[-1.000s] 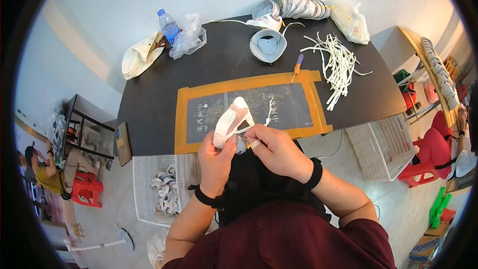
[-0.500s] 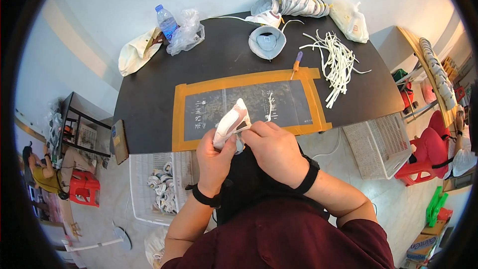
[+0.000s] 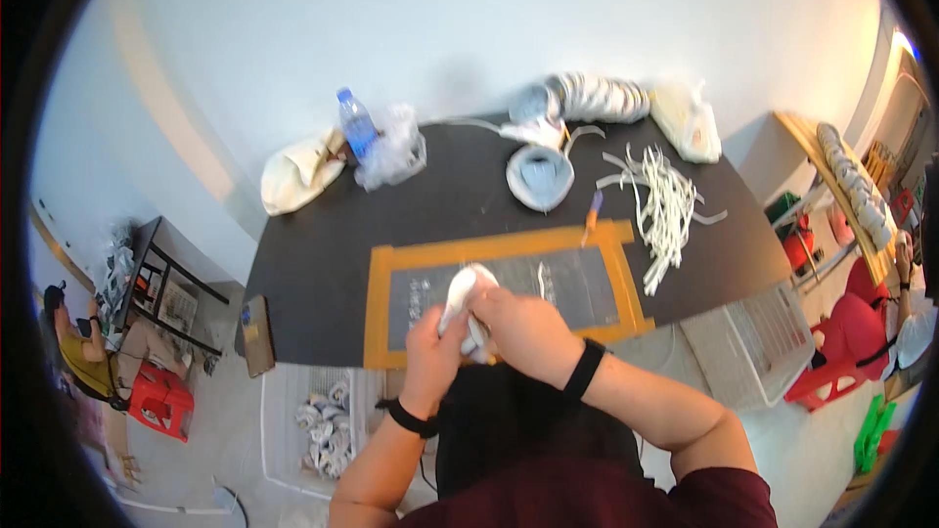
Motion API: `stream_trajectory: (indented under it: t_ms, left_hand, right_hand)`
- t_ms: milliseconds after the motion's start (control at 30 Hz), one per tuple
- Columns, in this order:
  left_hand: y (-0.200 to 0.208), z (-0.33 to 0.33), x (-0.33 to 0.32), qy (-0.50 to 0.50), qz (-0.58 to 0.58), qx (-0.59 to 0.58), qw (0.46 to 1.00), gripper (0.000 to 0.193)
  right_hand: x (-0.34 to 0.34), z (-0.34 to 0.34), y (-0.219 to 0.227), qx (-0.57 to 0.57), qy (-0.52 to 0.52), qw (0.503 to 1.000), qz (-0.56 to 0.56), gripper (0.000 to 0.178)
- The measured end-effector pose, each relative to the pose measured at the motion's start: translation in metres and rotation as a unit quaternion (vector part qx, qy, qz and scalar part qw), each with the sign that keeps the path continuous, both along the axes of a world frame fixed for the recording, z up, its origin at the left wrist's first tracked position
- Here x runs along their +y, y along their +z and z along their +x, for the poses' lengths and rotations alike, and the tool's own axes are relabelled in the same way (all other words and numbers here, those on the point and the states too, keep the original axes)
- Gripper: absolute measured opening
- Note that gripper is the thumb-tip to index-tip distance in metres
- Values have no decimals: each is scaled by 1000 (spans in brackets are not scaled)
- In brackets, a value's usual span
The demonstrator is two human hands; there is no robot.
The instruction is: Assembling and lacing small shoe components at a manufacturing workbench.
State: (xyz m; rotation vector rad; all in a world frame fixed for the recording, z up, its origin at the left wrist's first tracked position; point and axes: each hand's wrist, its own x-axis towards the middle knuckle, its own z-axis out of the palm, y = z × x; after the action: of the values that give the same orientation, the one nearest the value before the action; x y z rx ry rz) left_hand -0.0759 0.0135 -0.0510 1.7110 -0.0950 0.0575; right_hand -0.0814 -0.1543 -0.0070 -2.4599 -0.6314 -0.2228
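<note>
My left hand is closed round a white and pink shoe upper, held above the table's near edge. My right hand pinches at the upper's right side, fingers pressed together on a white shoelace; blur and the hand itself hide most of it. A short white strand shows just beyond the right hand, over the taped mat. Farther off, a grey-blue lined shoe upper lies with its opening up, beside another white and pink one. A heap of loose white shoelaces lies to its right.
Orange tape frames a mat on the dark table. An orange-and-purple-handled tool lies at its far edge. Behind are stacked uppers, a bottle and plastic bags. Crates stand below; people sit at both sides.
The view has tilted up, so the table sits lower in the picture. The upper has turned in my hands, and my right hand has come closer against it.
</note>
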Motion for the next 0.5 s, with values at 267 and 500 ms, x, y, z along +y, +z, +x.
stream_trajectory:
  t_ms: [267,500]
  left_hand:
    - [0,10,15,2,-69,116,991,14]
    - [-14,19,19,-65,-157,145,975,12]
  right_hand:
    - [26,24,-16,-76,94,975,-189,21]
    - [21,64,16,164,119,967,-152,25]
